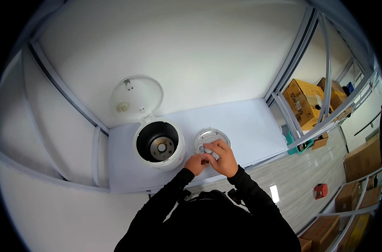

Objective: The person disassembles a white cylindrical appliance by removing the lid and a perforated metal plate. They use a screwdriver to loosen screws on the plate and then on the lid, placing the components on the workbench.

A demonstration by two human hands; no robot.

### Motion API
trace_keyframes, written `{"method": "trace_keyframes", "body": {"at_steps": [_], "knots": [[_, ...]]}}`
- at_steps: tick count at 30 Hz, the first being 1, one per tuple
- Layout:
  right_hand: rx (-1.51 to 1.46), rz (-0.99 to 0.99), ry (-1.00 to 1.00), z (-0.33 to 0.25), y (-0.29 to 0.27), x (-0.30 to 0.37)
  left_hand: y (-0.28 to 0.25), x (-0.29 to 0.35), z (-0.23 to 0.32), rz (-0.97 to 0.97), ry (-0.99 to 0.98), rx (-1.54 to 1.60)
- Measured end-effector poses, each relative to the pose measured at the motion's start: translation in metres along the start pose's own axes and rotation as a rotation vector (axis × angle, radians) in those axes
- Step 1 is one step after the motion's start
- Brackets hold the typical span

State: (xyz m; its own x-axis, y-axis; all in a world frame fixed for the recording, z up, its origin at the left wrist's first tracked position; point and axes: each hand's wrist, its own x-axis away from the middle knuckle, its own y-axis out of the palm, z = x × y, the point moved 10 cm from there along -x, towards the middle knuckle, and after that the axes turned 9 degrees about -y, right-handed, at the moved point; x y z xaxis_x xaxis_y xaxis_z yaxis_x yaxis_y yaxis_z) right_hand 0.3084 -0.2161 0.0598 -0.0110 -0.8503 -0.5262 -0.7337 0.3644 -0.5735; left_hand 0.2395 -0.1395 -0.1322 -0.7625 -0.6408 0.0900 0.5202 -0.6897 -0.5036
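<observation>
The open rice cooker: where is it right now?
In the head view, the rice cooker stands left of centre on the pale table, just left of the round metallic disc and the left hand.

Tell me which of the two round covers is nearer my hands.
The silver cover on the table, right of the cooker. The pale lid differs: it stands open, joined to the cooker's back.

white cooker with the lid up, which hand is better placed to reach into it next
The left hand, I'd judge: it is nearer the white cooker, which stands to its left. The right hand is farther off, fingers over the round metal plate.
</observation>
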Motion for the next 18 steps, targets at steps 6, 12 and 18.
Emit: {"method": "trace_keyframes", "body": {"at_steps": [6,12,18], "knots": [[0.025,0.097,-0.204,-0.032,-0.012,-0.012,-0.001,0.0,-0.002,0.017,-0.014,-0.136],[-0.07,0.099,-0.004,-0.004,0.0,-0.001,0.005,-0.002,-0.016,0.011,-0.041,-0.049],[0.128,0.0,-0.095,-0.022,0.001,-0.003,0.0,0.003,-0.006,0.058,0.029,-0.266]]}}
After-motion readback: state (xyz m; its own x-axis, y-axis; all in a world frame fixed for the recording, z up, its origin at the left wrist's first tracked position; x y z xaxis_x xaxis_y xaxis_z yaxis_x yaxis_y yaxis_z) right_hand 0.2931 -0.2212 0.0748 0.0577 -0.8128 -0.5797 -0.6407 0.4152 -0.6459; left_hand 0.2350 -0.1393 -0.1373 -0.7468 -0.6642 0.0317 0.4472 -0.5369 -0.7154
